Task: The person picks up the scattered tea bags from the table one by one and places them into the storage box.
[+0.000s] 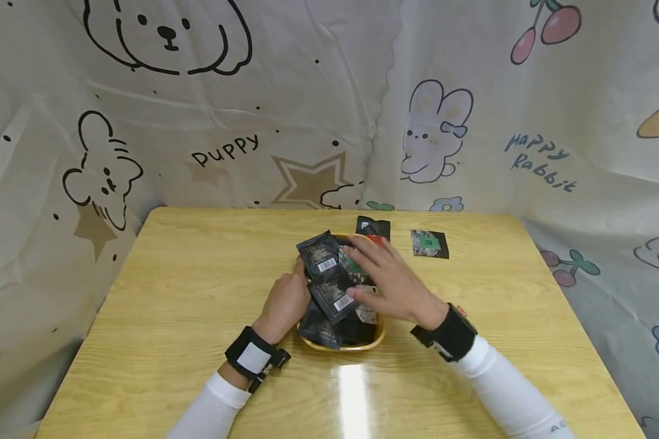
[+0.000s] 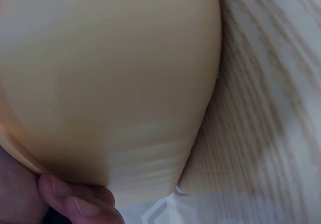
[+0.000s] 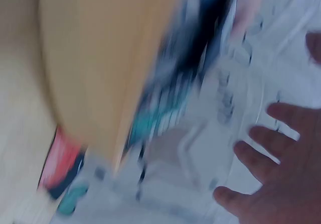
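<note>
A yellow oval container stands on the table, full of small black sachets with white barcode labels and one with a green label. My left hand grips its left rim; the left wrist view shows curled fingertips against the smooth outer wall. Over the right part of the container my right hand is spread, fingers above the sachets. In the blurred right wrist view those fingers are straight and apart, holding nothing, beside the container's wall.
Behind the container lies a black sachet, with a red piece near the rim. Farther right is a black sachet with a green label. A cloth printed with cartoon animals hangs behind the wooden table.
</note>
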A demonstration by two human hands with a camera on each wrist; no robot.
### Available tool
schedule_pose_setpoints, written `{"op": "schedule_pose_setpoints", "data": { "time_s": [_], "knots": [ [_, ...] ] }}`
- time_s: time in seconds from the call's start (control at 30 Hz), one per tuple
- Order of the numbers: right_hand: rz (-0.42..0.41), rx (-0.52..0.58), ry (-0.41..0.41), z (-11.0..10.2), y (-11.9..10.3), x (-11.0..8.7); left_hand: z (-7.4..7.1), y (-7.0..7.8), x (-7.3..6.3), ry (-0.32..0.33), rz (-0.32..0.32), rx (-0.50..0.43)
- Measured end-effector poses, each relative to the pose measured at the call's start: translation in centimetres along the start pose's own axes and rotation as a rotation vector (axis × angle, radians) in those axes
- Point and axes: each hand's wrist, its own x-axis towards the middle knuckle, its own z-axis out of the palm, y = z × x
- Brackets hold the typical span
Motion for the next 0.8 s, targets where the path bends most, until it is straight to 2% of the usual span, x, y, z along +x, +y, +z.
{"op": "schedule_pose_setpoints", "data": {
  "time_s": [0.07, 0.13, 0.23, 0.33, 0.4, 0.5, 0.67, 0.8],
  "knots": [
    [0.077, 0.009, 0.039, -0.9, 3.1, 0.3, -0.2, 0.0, 0.1, 0.011, -0.004, 0.003],
    [0.166, 0.012, 0.031, -1.2, 6.6, 0.1, -0.3, 0.0, 0.2, 0.008, -0.009, 0.0],
    [0.303, 0.024, -0.056, -0.6, 11.7, -1.3, -0.2, -0.1, 0.2, -0.008, -0.014, 0.008],
    [0.444, 0.047, -0.165, 0.3, 14.7, -3.3, -0.1, -0.1, 0.1, -0.024, -0.016, 0.008],
    [0.524, 0.067, -0.206, 0.7, 15.5, -4.3, -0.1, 0.0, 0.0, -0.026, -0.015, 0.009],
    [0.592, 0.075, -0.219, 1.2, 16.2, -5.1, -0.2, 0.0, 0.1, -0.018, -0.008, 0.013],
    [0.605, 0.077, -0.228, 1.4, 16.1, -5.3, -0.3, 0.0, 0.1, -0.019, -0.015, 0.008],
    [0.583, 0.013, -0.227, 1.7, 15.8, -5.4, -0.2, 0.0, 0.0, -0.02, -0.021, 0.008]
  ]
}}
